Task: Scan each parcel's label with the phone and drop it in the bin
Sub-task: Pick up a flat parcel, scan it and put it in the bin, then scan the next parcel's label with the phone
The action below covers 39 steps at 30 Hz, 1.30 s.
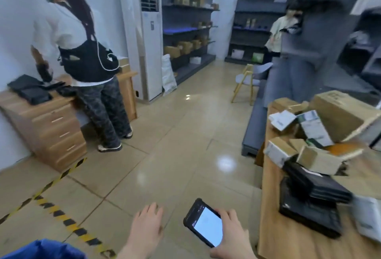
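My right hand (229, 232) grips a black phone (204, 223) with a lit white screen, low in the view over the floor. My left hand (147, 225) hovers beside it, fingers spread and holding nothing. A wooden table (288, 244) on the right carries a pile of parcels: several cardboard boxes (321, 158), white-labelled boxes (313, 128) and flat black bags (313, 201). A blue bin liner (45, 250) shows at the bottom left corner. The view is motion-blurred.
A person (82, 56) stands at a wooden desk (53, 122) on the left with black bags on it. Another person (278, 32) stands by grey shelving at the back right. A chair (251, 79), yellow-black floor tape (61, 213) and a standing air conditioner (149, 42) are around the tiled floor.
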{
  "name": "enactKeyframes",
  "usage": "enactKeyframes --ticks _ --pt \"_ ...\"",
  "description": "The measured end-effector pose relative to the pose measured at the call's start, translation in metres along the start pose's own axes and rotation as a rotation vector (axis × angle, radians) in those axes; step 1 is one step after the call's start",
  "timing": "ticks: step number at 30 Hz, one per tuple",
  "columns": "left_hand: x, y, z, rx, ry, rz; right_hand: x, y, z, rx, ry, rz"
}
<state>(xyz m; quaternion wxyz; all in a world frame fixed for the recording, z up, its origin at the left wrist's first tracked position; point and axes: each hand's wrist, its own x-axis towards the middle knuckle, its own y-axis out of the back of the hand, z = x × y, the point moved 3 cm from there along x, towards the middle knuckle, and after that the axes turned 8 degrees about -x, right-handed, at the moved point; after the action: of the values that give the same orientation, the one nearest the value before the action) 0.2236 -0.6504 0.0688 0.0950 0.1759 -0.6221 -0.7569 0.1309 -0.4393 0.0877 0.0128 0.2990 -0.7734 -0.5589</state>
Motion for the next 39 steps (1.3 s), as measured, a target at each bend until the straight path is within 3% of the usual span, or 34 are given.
enactKeyframes --ticks 10,19,24,29,39 --pt "0.052 -0.043 0.238 -0.054 -0.369 -0.144 -0.073 0.097 0.217 0.171 -0.334 0.222" --pt "0.086 -0.072 0.371 -0.244 -0.461 -0.212 -0.135 0.092 0.341 0.333 -0.682 0.268" --pt "0.134 -0.073 0.417 -0.558 -0.352 -0.241 -0.121 0.098 0.374 0.335 -0.821 0.195" --pt "0.199 -0.077 0.462 -0.978 -0.091 -0.315 -0.077 0.117 0.398 0.335 -0.850 0.226" --pt "0.248 -0.104 0.505 -1.204 0.197 -0.453 -0.014 0.138 0.422 0.301 -0.858 0.201"
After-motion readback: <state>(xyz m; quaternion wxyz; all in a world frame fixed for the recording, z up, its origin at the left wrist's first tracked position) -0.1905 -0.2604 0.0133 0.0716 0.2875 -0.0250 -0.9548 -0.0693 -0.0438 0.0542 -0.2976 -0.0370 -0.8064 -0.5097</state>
